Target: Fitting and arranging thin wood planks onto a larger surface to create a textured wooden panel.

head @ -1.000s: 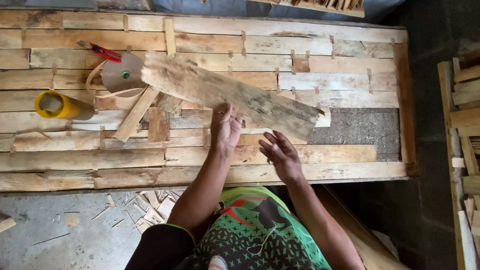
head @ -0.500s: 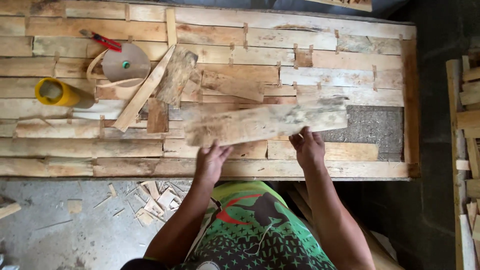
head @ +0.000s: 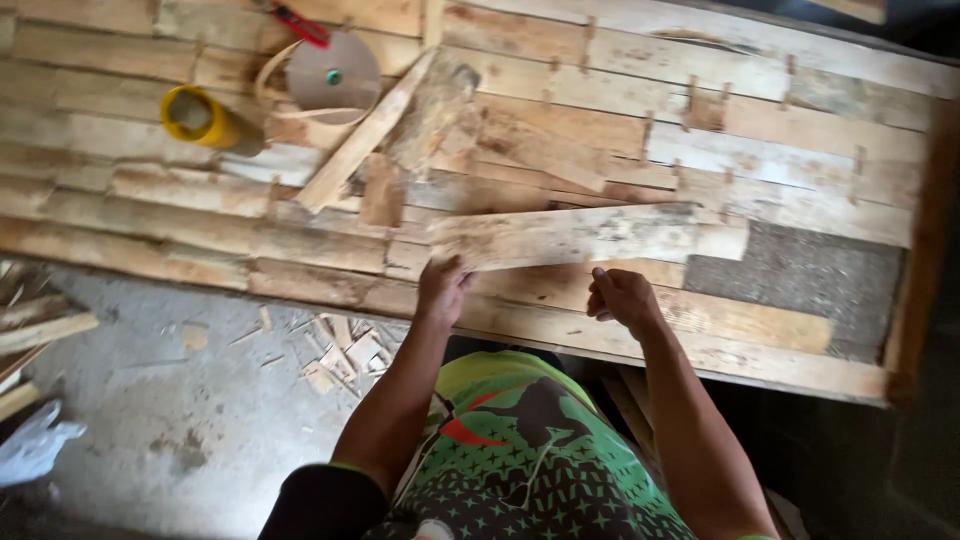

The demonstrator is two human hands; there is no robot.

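Both hands on the weathered plank [head: 590, 235]: left hand [head: 443, 290] closed on its near-left edge, right hand [head: 622, 298] curled at the near edge mid-length. Plank lies flat across the slat panel [head: 800, 130], beside the bare gap [head: 810, 275]. Step: positioning, I reckon. Next needs edges squared w/ neighbours.

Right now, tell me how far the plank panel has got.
Done: most of the wooden panel is covered with fitted planks. In hand: the left hand and right hand hold a pale weathered plank flat over the lower rows, each grip on its near edge. Left: a bare grey patch at the right shows uncovered backing. Loose offcuts lie by the yellow tape roll.
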